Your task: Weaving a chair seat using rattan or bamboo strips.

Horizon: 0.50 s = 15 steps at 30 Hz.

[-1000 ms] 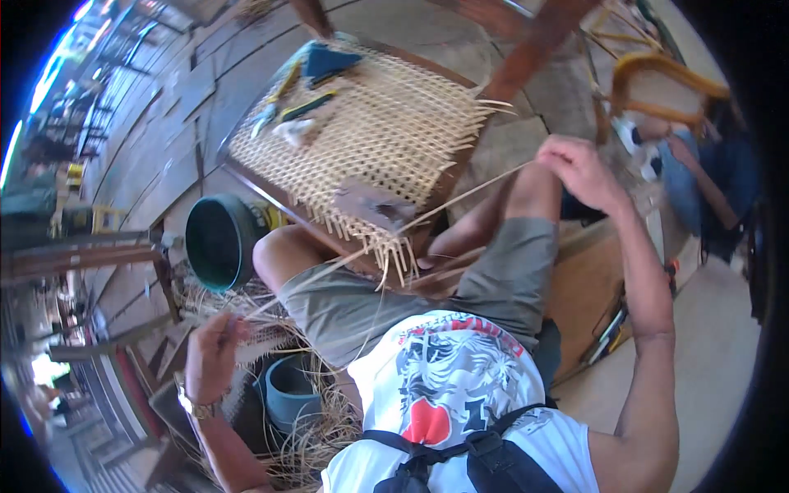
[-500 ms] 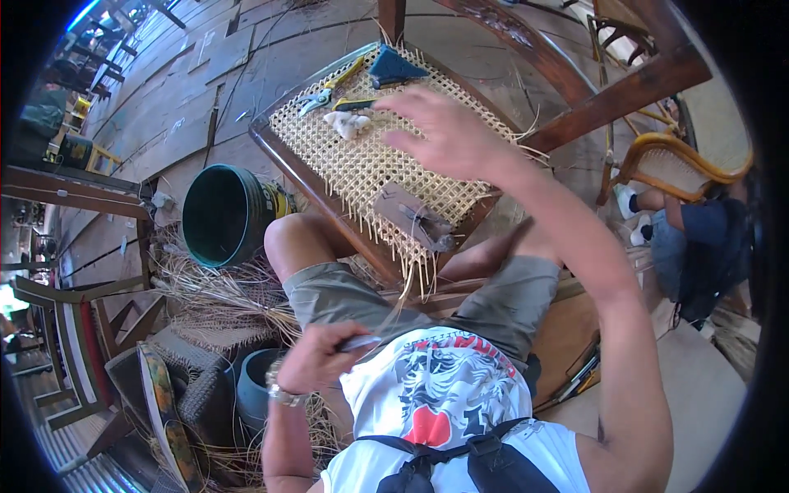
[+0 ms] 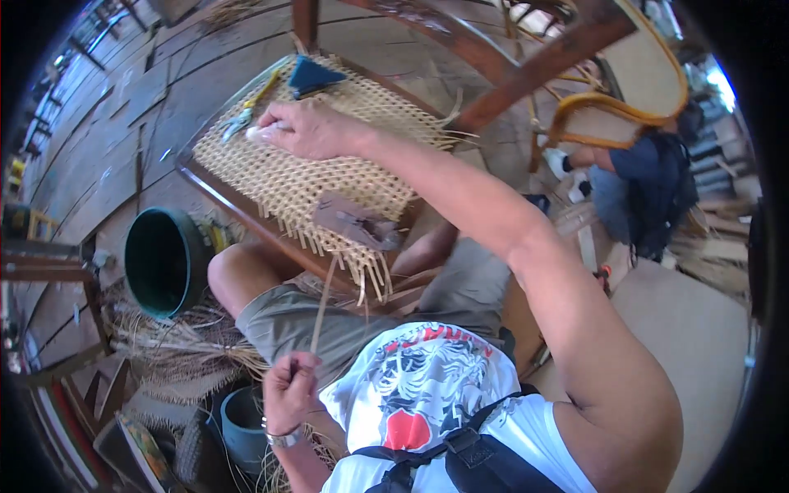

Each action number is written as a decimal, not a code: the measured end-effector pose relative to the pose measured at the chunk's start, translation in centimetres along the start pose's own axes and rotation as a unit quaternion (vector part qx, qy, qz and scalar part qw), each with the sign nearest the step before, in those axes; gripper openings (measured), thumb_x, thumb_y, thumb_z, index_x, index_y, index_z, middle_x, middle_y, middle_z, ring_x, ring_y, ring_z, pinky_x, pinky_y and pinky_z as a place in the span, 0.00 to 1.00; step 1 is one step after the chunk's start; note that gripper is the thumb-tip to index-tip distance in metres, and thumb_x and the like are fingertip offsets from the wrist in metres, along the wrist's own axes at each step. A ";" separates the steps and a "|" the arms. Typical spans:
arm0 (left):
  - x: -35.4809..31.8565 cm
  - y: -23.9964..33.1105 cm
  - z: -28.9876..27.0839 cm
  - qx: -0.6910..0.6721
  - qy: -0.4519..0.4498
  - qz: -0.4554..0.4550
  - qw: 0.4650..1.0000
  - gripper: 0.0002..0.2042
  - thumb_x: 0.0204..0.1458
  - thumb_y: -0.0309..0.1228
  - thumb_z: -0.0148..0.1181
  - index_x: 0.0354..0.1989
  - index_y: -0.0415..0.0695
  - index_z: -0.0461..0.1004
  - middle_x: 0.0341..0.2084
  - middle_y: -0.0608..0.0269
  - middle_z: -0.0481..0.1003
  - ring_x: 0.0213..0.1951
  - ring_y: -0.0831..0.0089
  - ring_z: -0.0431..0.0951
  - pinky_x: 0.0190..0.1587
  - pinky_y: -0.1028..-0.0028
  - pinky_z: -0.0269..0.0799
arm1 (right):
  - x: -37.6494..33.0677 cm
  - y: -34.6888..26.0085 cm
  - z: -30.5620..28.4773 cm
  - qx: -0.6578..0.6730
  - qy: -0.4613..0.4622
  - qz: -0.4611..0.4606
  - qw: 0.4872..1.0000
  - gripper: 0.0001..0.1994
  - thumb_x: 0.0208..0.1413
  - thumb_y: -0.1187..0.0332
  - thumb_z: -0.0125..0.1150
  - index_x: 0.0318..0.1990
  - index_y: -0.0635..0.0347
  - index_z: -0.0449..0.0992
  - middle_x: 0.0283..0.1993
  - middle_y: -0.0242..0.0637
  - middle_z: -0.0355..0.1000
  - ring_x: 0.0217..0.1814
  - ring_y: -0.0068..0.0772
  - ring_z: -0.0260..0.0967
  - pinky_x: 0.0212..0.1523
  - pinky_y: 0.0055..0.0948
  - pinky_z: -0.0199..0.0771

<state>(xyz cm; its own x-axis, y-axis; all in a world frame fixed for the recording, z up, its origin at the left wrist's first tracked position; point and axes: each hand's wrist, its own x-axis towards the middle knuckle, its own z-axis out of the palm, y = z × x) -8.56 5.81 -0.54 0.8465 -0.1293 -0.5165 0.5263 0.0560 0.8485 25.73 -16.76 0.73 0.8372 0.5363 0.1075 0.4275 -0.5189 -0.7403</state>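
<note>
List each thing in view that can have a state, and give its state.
Left hand, closed on the cane strand
Cane strand, nearly straight
Right hand, fingers curled at the white wad, grip unclear
Cane seat, woven, loose ends overhanging
Green bucket, open
Blue bucket, open
Yellow-handled tool, on the seat
Blue triangular piece, on the seat
Brown piece, on the seat
Wristwatch, worn

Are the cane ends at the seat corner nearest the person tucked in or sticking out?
Sticking out: the ends hang in an uneven fringe past the edge of the weave, with gaps between them.
</note>
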 end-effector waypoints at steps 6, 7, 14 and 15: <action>5.0 6.9 1.3 0.075 -0.062 0.199 0.975 0.04 0.64 0.25 0.56 0.37 0.38 0.75 0.20 0.71 0.72 0.18 0.88 0.65 0.20 0.83 0.58 | -17.1 -7.3 -10.8 0.213 -0.161 0.123 0.956 0.15 0.67 0.60 0.58 0.53 0.62 0.76 0.42 0.32 0.76 0.43 0.17 0.73 0.41 0.21 0.73; 4.7 7.7 2.1 0.047 -0.124 0.202 0.970 0.03 0.62 0.24 0.56 0.38 0.38 0.76 0.24 0.68 0.75 0.21 0.85 0.69 0.23 0.81 0.62 | -19.4 -8.1 -10.9 0.240 -0.204 0.168 0.934 0.15 0.68 0.60 0.58 0.52 0.63 0.76 0.43 0.31 0.76 0.45 0.16 0.72 0.43 0.20 0.72; 3.7 7.3 8.8 0.175 -0.351 0.290 0.873 0.06 0.59 0.23 0.59 0.42 0.36 0.76 0.31 0.58 0.79 0.33 0.71 0.80 0.38 0.74 0.74 | -27.0 -6.7 -12.9 0.138 0.114 0.116 0.977 0.39 0.64 0.69 0.60 0.77 0.55 0.44 0.55 0.39 0.75 0.47 0.22 0.73 0.45 0.22 0.75; 3.6 7.0 8.7 0.175 -0.319 0.236 0.901 0.06 0.60 0.25 0.59 0.42 0.36 0.76 0.27 0.61 0.77 0.30 0.74 0.77 0.35 0.75 0.72 | -26.9 -5.4 -15.1 0.089 0.210 0.136 0.964 0.37 0.66 0.68 0.56 0.77 0.55 0.42 0.56 0.40 0.74 0.42 0.24 0.74 0.38 0.22 0.77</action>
<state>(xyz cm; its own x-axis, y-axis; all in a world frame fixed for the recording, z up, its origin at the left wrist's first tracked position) -2.56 -2.85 4.53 0.6919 -0.7219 -0.0125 -0.0316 -0.0477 0.9984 6.05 -38.49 11.87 0.9902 0.0601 0.1260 0.1395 -0.4590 -0.8774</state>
